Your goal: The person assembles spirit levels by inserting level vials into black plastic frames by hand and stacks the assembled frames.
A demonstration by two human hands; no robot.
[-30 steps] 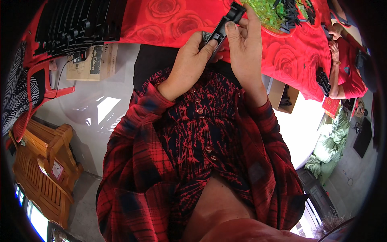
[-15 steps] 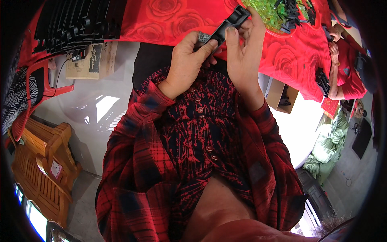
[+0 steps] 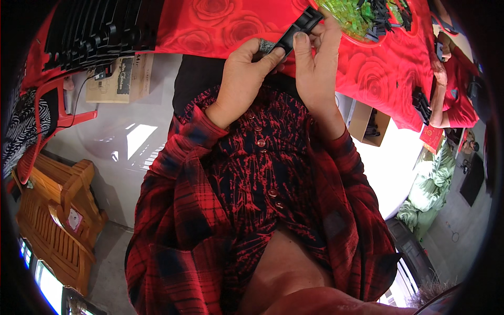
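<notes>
A narrow black plastic piece [image 3: 303,25] with a recessed face is held at a slant between my two hands, above the near edge of the red tablecloth. My left hand [image 3: 242,81] grips its lower end, thumb pressed on top. A grey speckled wrap [image 3: 266,46] shows at that hand's index finger. My right hand [image 3: 318,71] closes on the upper part, its thumb against the side and its fingers behind. Those fingers are partly hidden. Just beyond this hand lie clear green pieces [image 3: 344,16] and small black pieces [image 3: 375,29] in a red tray [image 3: 374,44].
Long black parts [image 3: 102,31] stand in a row at the table's far left. Below are a cardboard box [image 3: 113,84], a red plastic chair [image 3: 79,119] and a wooden chair [image 3: 58,231]. At right, a person in red [image 3: 462,100] works near another box [image 3: 362,123].
My hands stay on the black piece, which has tilted and shifted slightly. The other person's hands have moved a little.
</notes>
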